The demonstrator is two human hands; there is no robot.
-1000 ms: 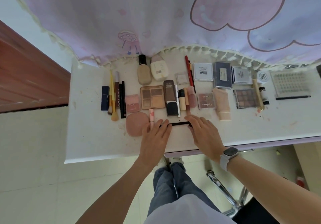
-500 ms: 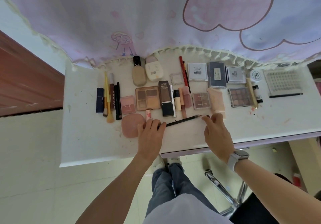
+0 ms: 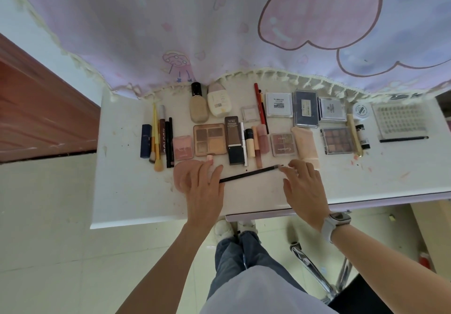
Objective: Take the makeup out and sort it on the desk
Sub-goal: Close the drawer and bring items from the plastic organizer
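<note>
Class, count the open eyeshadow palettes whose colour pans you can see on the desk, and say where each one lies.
3. A four-pan palette lies left of centre above the left hand; a small one above the right hand; a many-pan one further right. Closed compacts behind may hide more.

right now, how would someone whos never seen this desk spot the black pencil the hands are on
Start at the white desk and look at its near edge, in front of the rows of makeup. The black pencil lies there between the left hand and right hand. Unlike the lined-up pens and brushes, it lies slanted crosswise, alone.
</note>
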